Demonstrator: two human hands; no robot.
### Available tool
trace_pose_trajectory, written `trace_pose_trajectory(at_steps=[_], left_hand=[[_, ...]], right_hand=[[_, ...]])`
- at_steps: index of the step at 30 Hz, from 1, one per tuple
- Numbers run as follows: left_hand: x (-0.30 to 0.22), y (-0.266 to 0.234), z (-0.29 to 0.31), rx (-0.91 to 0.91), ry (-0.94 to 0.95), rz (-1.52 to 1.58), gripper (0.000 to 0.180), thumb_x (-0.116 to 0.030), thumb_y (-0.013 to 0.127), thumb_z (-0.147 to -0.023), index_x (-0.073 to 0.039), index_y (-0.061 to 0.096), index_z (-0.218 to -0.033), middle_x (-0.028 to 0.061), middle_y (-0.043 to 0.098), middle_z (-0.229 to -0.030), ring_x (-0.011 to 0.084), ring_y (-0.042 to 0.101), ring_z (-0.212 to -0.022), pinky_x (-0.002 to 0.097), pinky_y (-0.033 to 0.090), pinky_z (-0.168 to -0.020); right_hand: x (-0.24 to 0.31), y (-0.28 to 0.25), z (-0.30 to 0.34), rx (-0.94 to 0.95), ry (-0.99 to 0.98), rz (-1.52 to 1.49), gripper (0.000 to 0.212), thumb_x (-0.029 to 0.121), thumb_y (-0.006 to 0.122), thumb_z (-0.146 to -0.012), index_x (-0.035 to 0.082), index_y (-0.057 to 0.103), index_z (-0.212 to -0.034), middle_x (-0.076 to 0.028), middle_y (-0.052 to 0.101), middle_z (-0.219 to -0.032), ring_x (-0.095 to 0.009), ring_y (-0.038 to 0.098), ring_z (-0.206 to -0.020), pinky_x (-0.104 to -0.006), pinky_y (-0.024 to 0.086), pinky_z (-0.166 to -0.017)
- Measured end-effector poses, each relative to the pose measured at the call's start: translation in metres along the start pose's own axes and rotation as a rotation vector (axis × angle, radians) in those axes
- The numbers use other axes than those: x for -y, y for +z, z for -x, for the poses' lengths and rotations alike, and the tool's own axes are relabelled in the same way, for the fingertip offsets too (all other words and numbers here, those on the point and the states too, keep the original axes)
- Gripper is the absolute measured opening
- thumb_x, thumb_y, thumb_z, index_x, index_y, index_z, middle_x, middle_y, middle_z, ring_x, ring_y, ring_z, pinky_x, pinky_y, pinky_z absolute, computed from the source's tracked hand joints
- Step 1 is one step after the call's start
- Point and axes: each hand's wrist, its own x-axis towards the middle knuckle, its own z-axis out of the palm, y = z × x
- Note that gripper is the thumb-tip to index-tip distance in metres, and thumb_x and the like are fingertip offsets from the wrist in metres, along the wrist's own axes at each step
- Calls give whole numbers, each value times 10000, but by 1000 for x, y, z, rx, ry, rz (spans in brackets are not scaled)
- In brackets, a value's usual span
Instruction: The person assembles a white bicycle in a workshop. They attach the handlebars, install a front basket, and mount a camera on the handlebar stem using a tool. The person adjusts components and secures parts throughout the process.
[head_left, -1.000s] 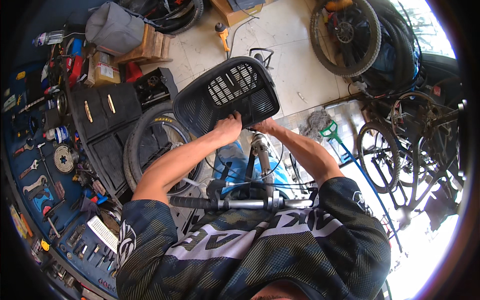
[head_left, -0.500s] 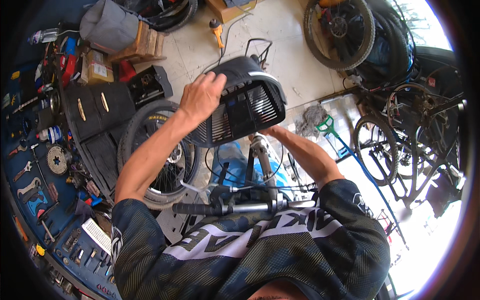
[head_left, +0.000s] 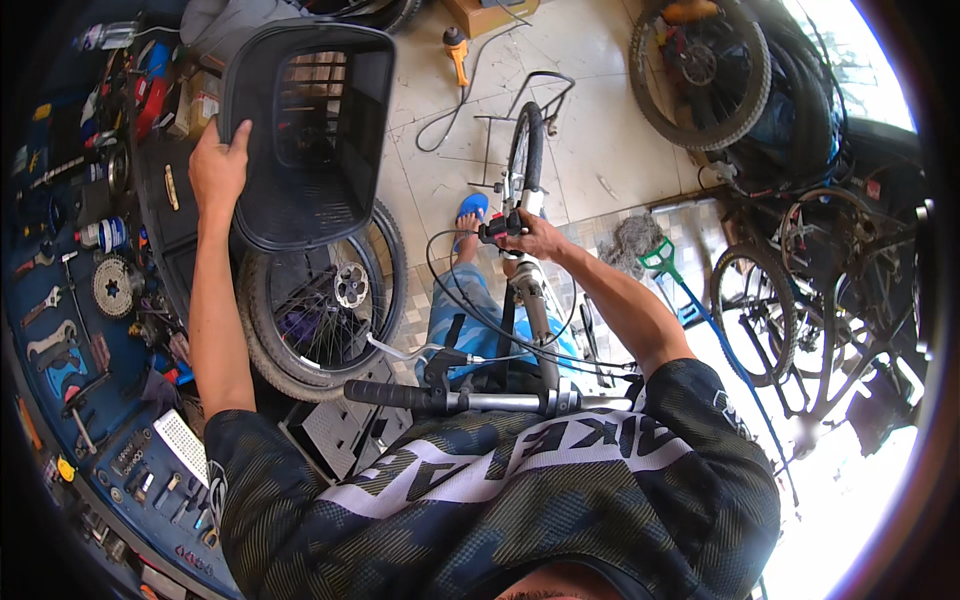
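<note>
Up at the left, my left hand point(head_left: 218, 172) grips the rim of a black plastic bicycle basket point(head_left: 305, 218), thumb over the edge. The basket is tilted so that its hollow inside and slatted wall show. My right hand point(head_left: 541, 240) is closed at a black bracket point(head_left: 494, 230) with a red part, at the front of the bicycle; its fingertips are partly hidden. Between my arms lie the bicycle's handlebar point(head_left: 500, 402) with a black grip point(head_left: 385, 394), a brake lever point(head_left: 392, 350) and looping cables. The front wheel point(head_left: 524, 150) points away from me.
A loose wheel point(head_left: 258, 335) leans left of the bicycle, beside a bench of tools point(head_left: 75, 400). An orange power tool point(head_left: 457, 58) with a cord lies on the tiled floor. Other bicycles point(head_left: 800, 290) and a green-headed broom point(head_left: 660, 258) stand at the right.
The basket has moved from in front of the bicycle up to the left in my left hand and has turned. The bracket and front wheel it hid now show, with my right hand there.
</note>
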Motion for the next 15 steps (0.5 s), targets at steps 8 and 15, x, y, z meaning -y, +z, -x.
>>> trace_pose_trajectory(at_steps=[8, 15], left_hand=[[146, 1, 27, -238, -455, 144, 485, -344, 751, -903, -15, 668, -1250, 180, 740, -1133, 331, 698, -1064, 410, 509, -925], [228, 33, 73, -421, -792, 656, 368, -104, 727, -918, 31, 655, -1252, 121, 721, -1201, 226, 668, -1065, 333, 491, -943]], right_hand=[[-28, -8, -34, -69, -77, -99, 674, 318, 864, -707, 77, 549, -1251, -119, 704, -1055, -224, 654, -988, -358, 510, -918], [10, -20, -55, -65, -47, -14, 736, 256, 893, -758, 37, 494, -1337, -107, 700, -1088, -184, 693, -931, -331, 551, -841]])
